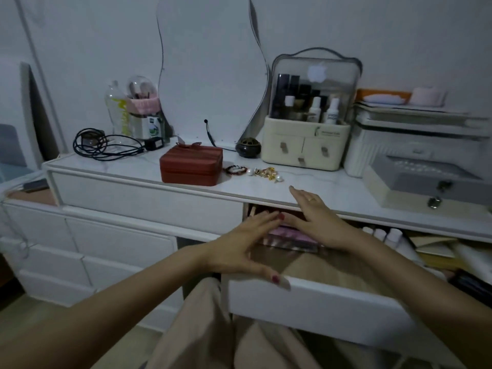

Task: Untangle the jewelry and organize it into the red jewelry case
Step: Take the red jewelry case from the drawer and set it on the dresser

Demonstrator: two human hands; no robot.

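The red jewelry case [191, 164] sits closed on the white dresser top [306, 182], a bow on its lid. Just right of it lies a small heap of jewelry [267, 173]: gold pieces with pearls, and a dark beaded bracelet [236, 170] beside the case. My left hand [242, 243] hovers flat over the pulled-out drawer [314, 302], thumb at its front edge. My right hand [316, 217] is spread with fingers apart, reaching over the drawer toward the dresser edge below the jewelry. Both hands hold nothing.
A cream cosmetics organiser [306, 139] stands behind the jewelry, a dark round incense burner [248, 147] next to it. A coiled black cable [106, 145] and a brush holder [143, 113] are at the left. A white printer [426, 155] fills the right. The drawer holds pink boxes [290, 237].
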